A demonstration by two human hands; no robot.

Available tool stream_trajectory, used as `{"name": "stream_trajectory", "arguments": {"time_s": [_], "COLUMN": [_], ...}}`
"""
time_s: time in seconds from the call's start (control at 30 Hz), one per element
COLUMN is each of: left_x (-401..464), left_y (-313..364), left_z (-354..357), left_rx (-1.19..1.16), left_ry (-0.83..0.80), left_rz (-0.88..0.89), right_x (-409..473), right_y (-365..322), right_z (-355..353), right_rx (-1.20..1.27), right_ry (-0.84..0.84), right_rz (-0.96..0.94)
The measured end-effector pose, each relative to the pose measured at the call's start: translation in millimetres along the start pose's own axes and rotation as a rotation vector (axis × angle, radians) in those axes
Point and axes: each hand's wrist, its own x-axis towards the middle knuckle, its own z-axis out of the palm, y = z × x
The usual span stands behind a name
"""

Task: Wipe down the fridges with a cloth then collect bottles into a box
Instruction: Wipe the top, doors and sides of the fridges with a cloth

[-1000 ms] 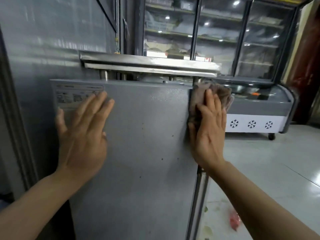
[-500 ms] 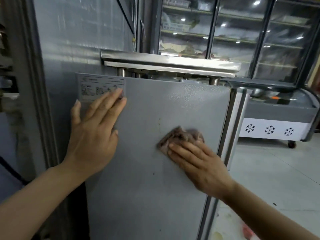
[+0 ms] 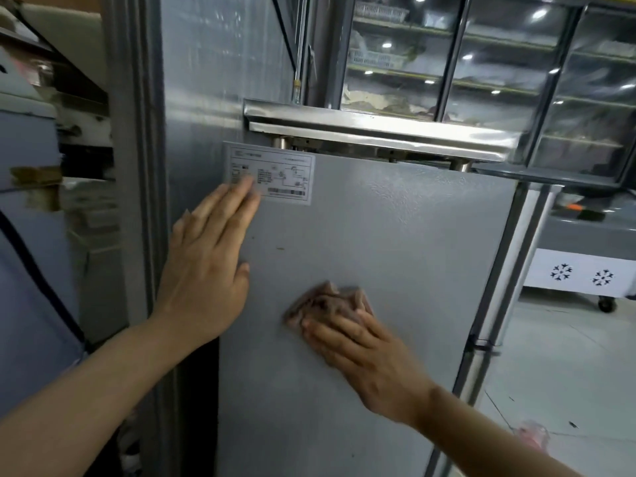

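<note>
A grey fridge side panel (image 3: 395, 235) fills the middle of the view, with a white rating label (image 3: 282, 173) at its top left corner. My left hand (image 3: 206, 266) lies flat and open against the panel's left edge, fingertips on the label. My right hand (image 3: 364, 349) presses a crumpled pinkish-brown cloth (image 3: 327, 301) against the lower middle of the panel. The cloth bunches out beyond the fingertips. No bottles or box are in view.
A steel shelf (image 3: 378, 129) juts out above the panel. Glass-door display fridges (image 3: 481, 63) stand behind. A chest freezer with snowflake marks (image 3: 581, 273) sits on the tiled floor at right. A pink scrap (image 3: 533, 435) lies on the floor. Cluttered shelving (image 3: 51, 132) is at left.
My right hand slid the cloth from the panel's upper right edge down and leftward to the lower middle. My left hand stayed flat near the label. The view shifted left.
</note>
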Motion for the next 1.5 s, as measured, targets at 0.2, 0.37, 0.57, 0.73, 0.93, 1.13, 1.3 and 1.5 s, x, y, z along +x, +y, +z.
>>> {"name": "stream_trajectory", "arguments": {"time_s": [0.2, 0.37, 0.57, 0.73, 0.93, 1.13, 1.3, 1.5], "left_x": [-30, -35, -39, -49, -57, -80, -97, -109], "left_y": [-25, -29, -30, -35, -35, -37, -40, -27], "left_z": [7, 12, -1, -7, -4, 1, -3, 11], "left_rx": [-0.125, -0.238, -0.521, -0.613, -0.572, -0.502, -0.405, -0.405], "left_ry": [-0.053, -0.080, -0.102, -0.035, 0.154, 0.162, 0.069, -0.050], "left_rz": [-0.093, -0.099, -0.188, -0.302, -0.374, -0.384, -0.361, -0.377], "right_x": [83, 102, 76, 136, 178, 134, 88, 77], "right_y": [60, 13, -16, 26, 24, -40, -99, -35], "right_z": [-40, -18, -5, -48, -51, 8, 38, 12], "right_rx": [0.048, 0.146, 0.009, 0.022, -0.020, -0.014, -0.004, -0.081], "right_ry": [0.339, 0.365, 0.058, 0.239, 0.279, 0.132, -0.160, 0.091], "right_rz": [0.323, 0.319, 0.025, 0.294, 0.272, 0.019, -0.211, -0.015]}}
